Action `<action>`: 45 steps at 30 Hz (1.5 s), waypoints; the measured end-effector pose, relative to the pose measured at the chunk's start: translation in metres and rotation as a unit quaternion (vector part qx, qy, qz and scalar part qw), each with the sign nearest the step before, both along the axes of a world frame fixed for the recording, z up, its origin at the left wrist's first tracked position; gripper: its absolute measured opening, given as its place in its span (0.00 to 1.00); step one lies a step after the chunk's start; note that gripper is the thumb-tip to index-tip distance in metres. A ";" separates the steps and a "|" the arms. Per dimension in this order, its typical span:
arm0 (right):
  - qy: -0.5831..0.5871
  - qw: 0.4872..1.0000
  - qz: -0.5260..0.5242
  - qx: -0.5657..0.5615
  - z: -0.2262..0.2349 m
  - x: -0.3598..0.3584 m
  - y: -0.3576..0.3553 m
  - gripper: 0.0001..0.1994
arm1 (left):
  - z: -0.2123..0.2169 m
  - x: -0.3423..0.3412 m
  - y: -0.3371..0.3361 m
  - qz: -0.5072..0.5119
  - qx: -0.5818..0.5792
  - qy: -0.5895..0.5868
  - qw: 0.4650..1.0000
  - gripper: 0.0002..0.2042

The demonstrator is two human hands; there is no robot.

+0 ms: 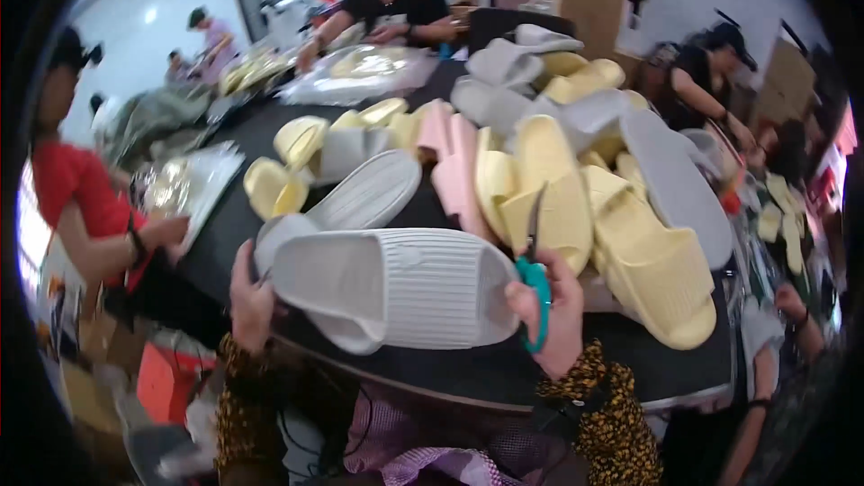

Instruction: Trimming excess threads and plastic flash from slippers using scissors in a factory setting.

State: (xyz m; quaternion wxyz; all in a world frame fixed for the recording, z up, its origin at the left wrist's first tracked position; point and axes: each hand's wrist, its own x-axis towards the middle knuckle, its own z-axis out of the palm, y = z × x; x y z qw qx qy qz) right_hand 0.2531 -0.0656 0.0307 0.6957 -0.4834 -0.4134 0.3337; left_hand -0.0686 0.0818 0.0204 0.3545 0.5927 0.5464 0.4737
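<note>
Here, a pale-grey, rib-strapped slipper (432, 288) is spanning the black table's (648, 369) near edge. Left hand (250, 299) is pinching its heel end; right hand (560, 310) is curling fingers round teal-handled scissors (543, 292), thumb pressing the toe.

Yellow, grey and pink slippers (655, 274) and plastic bags (315, 88) cover a black table (450, 369).

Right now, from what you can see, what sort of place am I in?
Probably a small slipper workshop: slippers in several colours are heaped on a dark table, and clear plastic bags sit near co-workers.
</note>
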 end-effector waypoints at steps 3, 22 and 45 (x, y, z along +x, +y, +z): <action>-0.012 1.000 0.025 0.009 -0.006 0.002 0.003 0.20 | -0.014 0.003 0.007 -0.041 0.020 -0.015 0.999 0.31; -0.073 0.996 -0.001 -0.060 -0.015 -0.004 0.016 0.18 | -0.030 0.019 -0.017 -0.021 0.064 0.035 0.997 0.31; -0.145 0.982 0.046 -0.115 0.009 0.001 0.048 0.21 | -0.069 0.017 -0.013 -0.103 0.091 -0.060 0.989 0.28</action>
